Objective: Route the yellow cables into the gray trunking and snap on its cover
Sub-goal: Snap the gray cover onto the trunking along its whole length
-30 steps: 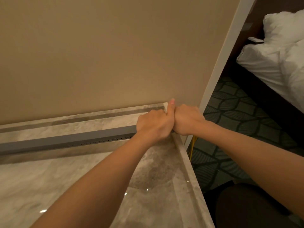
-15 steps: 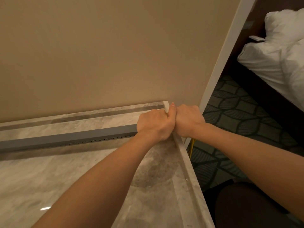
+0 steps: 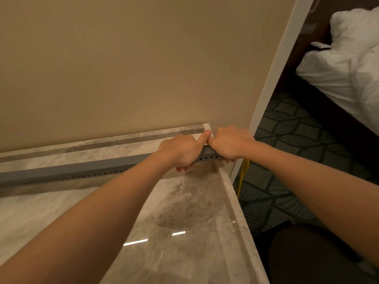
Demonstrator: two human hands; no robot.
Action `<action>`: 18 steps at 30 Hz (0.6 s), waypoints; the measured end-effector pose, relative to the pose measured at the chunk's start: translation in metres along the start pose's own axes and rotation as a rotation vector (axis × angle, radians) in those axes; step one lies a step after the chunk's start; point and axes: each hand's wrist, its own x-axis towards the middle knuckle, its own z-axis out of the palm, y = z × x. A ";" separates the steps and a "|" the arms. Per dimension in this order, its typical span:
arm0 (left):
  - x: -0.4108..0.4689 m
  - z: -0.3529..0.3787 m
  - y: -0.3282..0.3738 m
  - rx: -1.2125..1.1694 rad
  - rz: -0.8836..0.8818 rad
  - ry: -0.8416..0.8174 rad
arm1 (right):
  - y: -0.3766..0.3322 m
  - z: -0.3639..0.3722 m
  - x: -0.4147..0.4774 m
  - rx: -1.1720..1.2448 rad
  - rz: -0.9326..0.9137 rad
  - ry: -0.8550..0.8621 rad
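Note:
The gray trunking lies along the marble counter from the left edge to the right corner, its cover on top and a row of small slots along its front. My left hand grips it near the right end, thumb stretched along the top, fingertips curled underneath. My right hand grips the very end of the trunking, touching the left thumb. The yellow cables hang down past the counter's right edge toward the floor.
A beige wall rises just behind the trunking, ending at a white corner trim. Patterned dark carpet lies to the right, with a bed and white bedding beyond. A dark round seat stands at lower right.
Both hands have lifted and spread slightly, exposing a short stretch of the trunking's slotted end between them. The camera has shifted a little.

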 end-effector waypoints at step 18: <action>0.005 -0.017 -0.024 -0.157 0.080 -0.348 | 0.058 0.028 -0.019 1.269 -0.037 -0.463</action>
